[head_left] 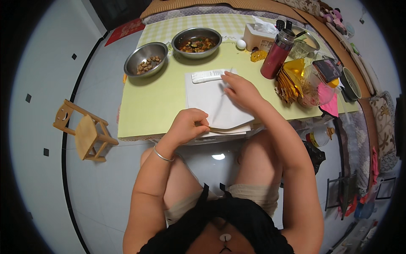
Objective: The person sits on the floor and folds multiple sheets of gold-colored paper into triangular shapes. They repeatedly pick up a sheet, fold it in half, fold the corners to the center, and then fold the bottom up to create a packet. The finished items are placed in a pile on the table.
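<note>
A stack of white paper [207, 96] lies at the near edge of the table, its near edge lifted a little. My left hand [190, 121] pinches the near left edge of the paper between thumb and forefinger, where a thin gold-yellow strip shows underneath. Across the right side of the sheets rests my right hand [244, 92], fingers stretched forward. Its fingertips reach the right end of a flat white packet or tube [206, 76] on the far part of the paper; which of the two it is, I cannot tell.
Beyond the paper stand a steel bowl of peanuts [149, 65] and a steel bowl of cooked food [196, 43]. To the right are a red flask [277, 55], a tissue box [257, 38], folded gold paper [291, 82] and a clear container [315, 91]. A small wooden chair [86, 133] stands left.
</note>
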`<control>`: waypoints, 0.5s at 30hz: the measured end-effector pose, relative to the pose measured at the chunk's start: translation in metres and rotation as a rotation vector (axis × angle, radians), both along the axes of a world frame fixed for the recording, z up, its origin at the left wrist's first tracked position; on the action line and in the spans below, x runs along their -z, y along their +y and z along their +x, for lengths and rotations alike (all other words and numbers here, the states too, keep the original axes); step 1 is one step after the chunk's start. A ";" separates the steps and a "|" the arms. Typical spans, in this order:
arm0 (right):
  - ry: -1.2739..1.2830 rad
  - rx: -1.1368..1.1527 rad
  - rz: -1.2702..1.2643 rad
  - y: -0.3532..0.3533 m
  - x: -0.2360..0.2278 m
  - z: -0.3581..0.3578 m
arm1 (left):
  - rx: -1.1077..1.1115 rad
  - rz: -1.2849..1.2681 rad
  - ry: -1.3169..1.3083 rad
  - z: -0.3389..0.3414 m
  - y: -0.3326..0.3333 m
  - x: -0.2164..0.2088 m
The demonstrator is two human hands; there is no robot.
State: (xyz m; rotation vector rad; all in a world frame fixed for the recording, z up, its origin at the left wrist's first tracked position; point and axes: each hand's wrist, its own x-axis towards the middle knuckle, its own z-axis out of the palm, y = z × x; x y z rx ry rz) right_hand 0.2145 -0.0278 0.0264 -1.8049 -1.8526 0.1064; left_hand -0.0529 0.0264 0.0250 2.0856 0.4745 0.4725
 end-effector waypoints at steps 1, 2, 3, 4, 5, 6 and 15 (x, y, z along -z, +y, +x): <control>-0.075 0.016 0.032 0.017 0.002 -0.004 | 0.002 0.001 0.012 0.000 0.001 -0.002; -0.152 0.036 0.063 0.032 0.006 -0.006 | 0.006 0.002 0.022 0.001 0.000 -0.005; -0.229 0.055 0.095 0.045 0.011 -0.005 | 0.010 0.002 0.032 0.003 -0.001 -0.008; -0.278 0.062 0.139 0.054 0.013 -0.009 | 0.035 0.068 0.038 0.003 -0.001 -0.008; -0.303 0.062 0.040 0.061 0.012 -0.008 | 0.061 0.133 0.045 0.004 -0.001 -0.008; -0.328 0.063 -0.058 0.066 0.011 -0.005 | 0.087 0.199 0.052 0.004 0.000 -0.009; -0.201 0.124 -0.164 0.089 0.001 0.007 | 0.142 0.273 0.110 0.005 -0.003 -0.015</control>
